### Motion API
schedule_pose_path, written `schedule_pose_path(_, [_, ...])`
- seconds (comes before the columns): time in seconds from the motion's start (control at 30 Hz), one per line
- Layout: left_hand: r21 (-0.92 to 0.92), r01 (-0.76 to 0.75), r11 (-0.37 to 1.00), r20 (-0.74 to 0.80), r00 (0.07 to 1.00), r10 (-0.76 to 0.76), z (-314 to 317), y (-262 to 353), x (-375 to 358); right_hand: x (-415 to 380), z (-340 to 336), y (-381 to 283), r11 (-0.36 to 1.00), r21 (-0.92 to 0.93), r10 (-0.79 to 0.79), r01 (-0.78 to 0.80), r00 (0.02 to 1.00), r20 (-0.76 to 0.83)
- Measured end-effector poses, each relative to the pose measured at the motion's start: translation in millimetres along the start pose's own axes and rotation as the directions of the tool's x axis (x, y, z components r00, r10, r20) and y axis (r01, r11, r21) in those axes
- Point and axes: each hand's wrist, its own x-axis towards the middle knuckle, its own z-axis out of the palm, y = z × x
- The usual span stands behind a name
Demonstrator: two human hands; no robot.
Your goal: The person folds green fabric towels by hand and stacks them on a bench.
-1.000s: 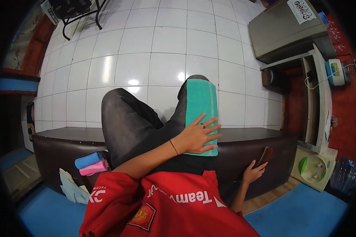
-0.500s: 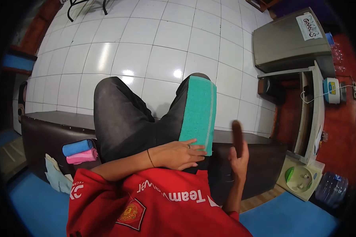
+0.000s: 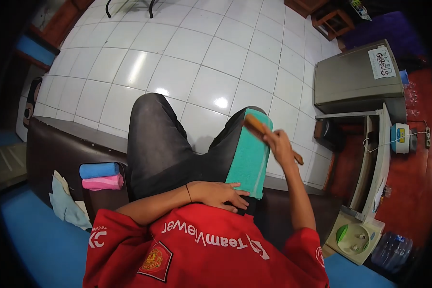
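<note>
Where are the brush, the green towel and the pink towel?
Brush point(image 3: 255, 124), head view: back of its head.
Green towel point(image 3: 248, 165), head view: middle of its surface.
Pink towel point(image 3: 103, 182), head view: side of the roll.

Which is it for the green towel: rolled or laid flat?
Laid flat: the green towel lies along the right thigh as a long strip. Whether it is folded in layers, I cannot tell.

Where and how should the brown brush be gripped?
Likely around the middle, from the right, where the right hand holds it: the brush is long and slim, slanting with its thicker end over the green towel and its narrow tail jutting out rightward.
</note>
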Motion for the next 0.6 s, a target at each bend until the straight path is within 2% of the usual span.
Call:
schedule_pose_path(0.07, [-0.011, 0.006, 1.0, 0.001, 1.0, -0.006, -2, 2, 0, 38, 15, 32, 0.99, -0.008, 0.14, -0.14, 0.989, -0.046])
schedule_pose_path(0.13, [-0.026, 0.018, 0.999, -0.002, 1.0, -0.018, -3, 3, -1, 59, 11, 31, 0.958, -0.186, 0.196, -0.22, 0.97, -0.141])
schedule_pose_path(0.17, [-0.038, 0.012, 0.999, -0.009, 1.0, -0.012, -2, 2, -1, 62, 8, 30, 0.959, -0.181, 0.192, -0.216, 0.971, -0.145])
schedule_pose_path(0.23, [-0.048, 0.006, 0.999, -0.023, 1.0, -0.007, -2, 2, -3, 69, -9, 19, 0.974, 0.006, 0.228, -0.228, 0.973, -0.037])
schedule_pose_path(0.27, [-0.085, 0.007, 0.996, -0.043, 0.999, -0.01, -2, 1, -3, 64, -19, 13, 0.975, 0.003, 0.222, -0.222, 0.974, -0.033])
schedule_pose_path(0.3, [-0.124, 0.004, 0.992, -0.062, 0.998, -0.012, -1, 1, -3, 50, -31, 5, 0.955, 0.258, 0.124, -0.147, 0.987, 0.105])
schedule_pose_path(0.33, [-0.131, -0.001, 0.991, -0.066, 0.998, -0.008, -1, 0, -2, 35, -45, -4, 0.859, 0.501, -0.004, -0.105, 0.977, 0.212])
schedule_pose_path(0.4, [-0.143, -0.002, 0.99, -0.038, 0.999, -0.004, -3, -2, -2, 11, -78, -38, 0.845, 0.53, -0.146, -0.074, 0.921, 0.36])
schedule_pose_path(0.47, [-0.155, 0.003, 0.988, -0.02, 1.0, -0.006, -6, 1, -2, -10, -81, -42, 0.803, 0.59, -0.225, -0.082, 0.875, 0.429])
schedule_pose_path(0.53, [-0.158, 0.002, 0.988, 0.003, 1.0, -0.002, -7, 1, -1, -21, -70, -35, 0.851, 0.518, -0.178, -0.087, 0.88, 0.441])
schedule_pose_path(0.57, [-0.131, -0.008, 0.991, -0.005, 1.0, 0.007, -7, -1, -1, -25, -55, -24, 0.835, 0.495, 0.016, -0.241, 0.91, 0.415])
schedule_pose_path(0.6, [-0.104, -0.021, 0.994, -0.015, 1.0, 0.02, -6, -2, 0, -28, -40, -13, 0.79, 0.475, 0.211, -0.388, 0.899, 0.383])
